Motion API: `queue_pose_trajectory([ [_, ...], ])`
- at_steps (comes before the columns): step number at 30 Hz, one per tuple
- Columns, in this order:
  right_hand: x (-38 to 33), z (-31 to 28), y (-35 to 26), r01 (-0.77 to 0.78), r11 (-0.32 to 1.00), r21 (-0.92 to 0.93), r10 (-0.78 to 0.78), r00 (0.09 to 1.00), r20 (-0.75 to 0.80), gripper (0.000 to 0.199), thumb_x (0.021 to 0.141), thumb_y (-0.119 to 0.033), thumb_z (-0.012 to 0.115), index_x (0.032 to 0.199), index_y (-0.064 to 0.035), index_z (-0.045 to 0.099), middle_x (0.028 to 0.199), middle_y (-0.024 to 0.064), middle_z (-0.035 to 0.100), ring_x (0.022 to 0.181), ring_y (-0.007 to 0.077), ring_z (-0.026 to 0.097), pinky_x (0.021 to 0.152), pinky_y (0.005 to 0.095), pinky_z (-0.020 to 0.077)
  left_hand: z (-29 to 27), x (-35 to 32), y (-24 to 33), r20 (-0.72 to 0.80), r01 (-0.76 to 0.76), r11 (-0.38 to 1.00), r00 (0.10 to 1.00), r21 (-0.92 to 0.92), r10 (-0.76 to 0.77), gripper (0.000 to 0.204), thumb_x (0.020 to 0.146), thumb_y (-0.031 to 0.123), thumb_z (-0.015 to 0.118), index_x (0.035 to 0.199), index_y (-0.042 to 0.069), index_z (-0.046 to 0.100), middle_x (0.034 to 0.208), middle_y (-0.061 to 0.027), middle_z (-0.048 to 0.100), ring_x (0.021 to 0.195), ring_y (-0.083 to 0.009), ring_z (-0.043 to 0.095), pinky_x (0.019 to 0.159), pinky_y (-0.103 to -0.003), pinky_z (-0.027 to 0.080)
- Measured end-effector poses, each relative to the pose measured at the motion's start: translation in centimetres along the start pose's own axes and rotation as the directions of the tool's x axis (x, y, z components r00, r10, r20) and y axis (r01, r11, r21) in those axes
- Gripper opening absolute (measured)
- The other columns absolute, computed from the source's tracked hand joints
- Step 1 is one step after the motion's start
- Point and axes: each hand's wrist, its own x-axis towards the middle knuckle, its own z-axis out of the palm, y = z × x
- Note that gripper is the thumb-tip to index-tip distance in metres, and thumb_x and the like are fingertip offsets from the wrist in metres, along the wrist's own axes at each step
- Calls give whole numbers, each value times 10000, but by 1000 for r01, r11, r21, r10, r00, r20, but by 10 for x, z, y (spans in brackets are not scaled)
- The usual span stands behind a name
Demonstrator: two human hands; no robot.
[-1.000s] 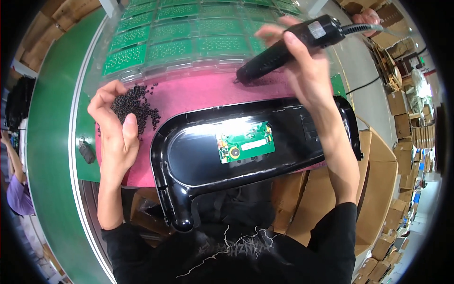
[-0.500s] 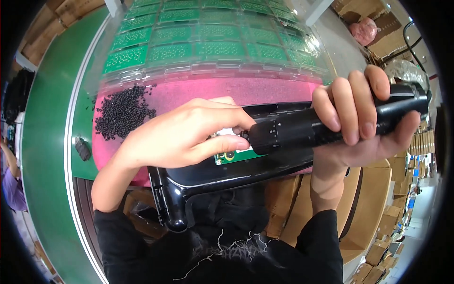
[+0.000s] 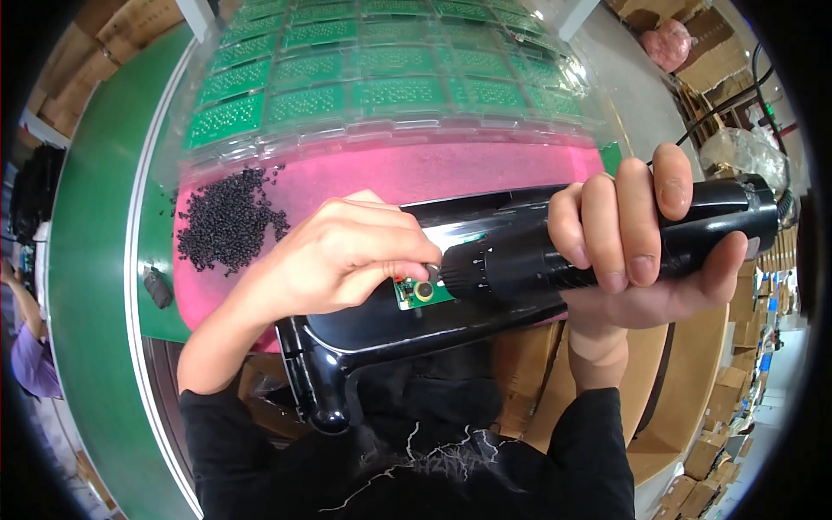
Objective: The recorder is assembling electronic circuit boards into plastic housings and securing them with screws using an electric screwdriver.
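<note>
My right hand [image 3: 637,234] is wrapped round a black electric screwdriver [image 3: 511,264] with a marked ring near its nose, held level and pointing left. At the nose, the thumb and fingers of my left hand [image 3: 347,247] are pinched together. A small dark piece shows between these fingertips, too hidden to name. Just below them is a green circuit board [image 3: 431,299] with a round brass-coloured part, lying in a glossy black plastic housing [image 3: 390,325]. The screwdriver and my left hand cover much of the board.
A heap of small black screws [image 3: 230,217] lies on the pink mat [image 3: 425,169]. Clear trays of green boards [image 3: 399,61] stand beyond it. A dark lump [image 3: 158,288] sits on the green surface at left. Cardboard boxes [image 3: 685,373] stand at right, and a person in purple [image 3: 36,360] is far left.
The screwdriver and my right hand have shifted slightly left and down. My left hand has drawn back a little, its fingertips closing in a pinch at the nose, and more of the board shows.
</note>
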Motion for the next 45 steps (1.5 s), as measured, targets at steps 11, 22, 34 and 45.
queue_pose_trajectory([
  [11,-14,27,-5,354,921,-166,-377,916,-140,338,810,-320,735,924,-112,495,643,-43,561,520,58,528,574,219,444,-1,-3,16,-160,236,967,955,-95,-249,68,843,-7,711,901,-43,716,806,-115,742,758,-201,744,688,-262,587],
  [22,-13,31,7,344,923,-173,-364,926,-99,325,786,-309,751,896,-102,525,605,-34,600,500,64,570,566,213,495,4,-7,14,-153,188,980,969,-61,-196,124,771,-24,766,879,-49,710,815,-136,737,742,-221,743,668,-283,593],
  [34,-18,29,9,357,904,-234,-387,917,-100,336,774,-319,777,875,-102,542,602,-32,622,493,48,584,531,185,500,7,-8,13,-145,216,974,964,-69,-224,101,799,-32,735,887,-48,689,795,-120,727,714,-197,732,633,-269,577],
  [45,-21,32,13,390,876,-284,-430,898,-90,366,773,-354,782,885,-100,544,615,-26,622,488,61,575,515,190,489,8,-5,10,-153,167,986,975,17,-163,118,782,-29,745,889,-30,693,799,-113,721,699,-205,719,613,-278,558],
])
